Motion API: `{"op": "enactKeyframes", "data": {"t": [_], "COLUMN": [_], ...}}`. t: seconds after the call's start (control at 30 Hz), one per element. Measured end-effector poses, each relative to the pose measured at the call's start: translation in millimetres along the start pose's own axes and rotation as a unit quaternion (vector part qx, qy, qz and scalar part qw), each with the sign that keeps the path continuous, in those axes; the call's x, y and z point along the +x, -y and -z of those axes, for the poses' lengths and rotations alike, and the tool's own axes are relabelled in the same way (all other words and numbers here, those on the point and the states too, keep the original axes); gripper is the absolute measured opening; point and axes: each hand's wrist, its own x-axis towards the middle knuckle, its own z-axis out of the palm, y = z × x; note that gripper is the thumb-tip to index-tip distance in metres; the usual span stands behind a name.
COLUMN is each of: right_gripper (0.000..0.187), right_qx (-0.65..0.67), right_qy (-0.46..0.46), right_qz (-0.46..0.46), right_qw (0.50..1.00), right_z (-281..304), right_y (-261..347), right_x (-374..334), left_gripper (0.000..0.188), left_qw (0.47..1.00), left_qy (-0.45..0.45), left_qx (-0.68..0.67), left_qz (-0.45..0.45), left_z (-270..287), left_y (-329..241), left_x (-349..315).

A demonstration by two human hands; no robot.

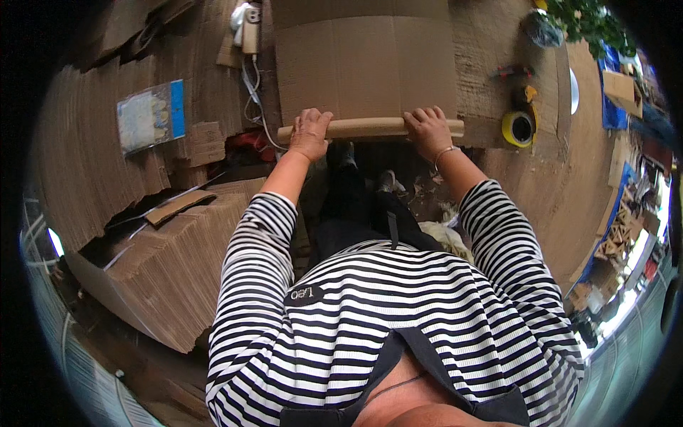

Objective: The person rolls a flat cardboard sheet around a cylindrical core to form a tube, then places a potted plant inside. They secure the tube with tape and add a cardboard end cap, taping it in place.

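Cardboard sheet [366, 67], tan rod [366, 127] along its near edge; left hand [311, 133] and right hand [429, 132] both curl over the rod, and uneven pressure could skew or crease the sheet. Around the sheet: brown work surface [530, 178] at right; cardboard stack [181, 263] nearer left; flat packet [151, 117], left; yellow tape roll [507, 129], right.

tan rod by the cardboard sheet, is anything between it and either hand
Nothing visible: the left hand and right hand both hold the tan rod directly, at the near edge of the cardboard sheet.
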Motion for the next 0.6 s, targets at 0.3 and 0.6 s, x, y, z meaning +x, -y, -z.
{"op": "enactKeyframes", "data": {"t": [0.3, 0.6], "right_gripper": [0.037, 0.038], "right_qx": [0.07, 0.091], "right_qy": [-0.077, -0.083], "right_qz": [-0.002, -0.057], "right_qw": [0.995, 0.991], "right_z": [-13.6, -2.2], "right_y": [-5.9, -30.5], "right_x": [5.1, 47.1], "left_gripper": [0.028, 0.037], "left_qw": [0.961, 0.973], "left_qy": [-0.253, -0.116], "left_qx": [0.014, -0.013], "left_qz": [0.111, 0.198], "left_z": [-71.4, -30.3], "left_y": [-65.0, -54.2], "left_x": [41.3, 113.3]}}
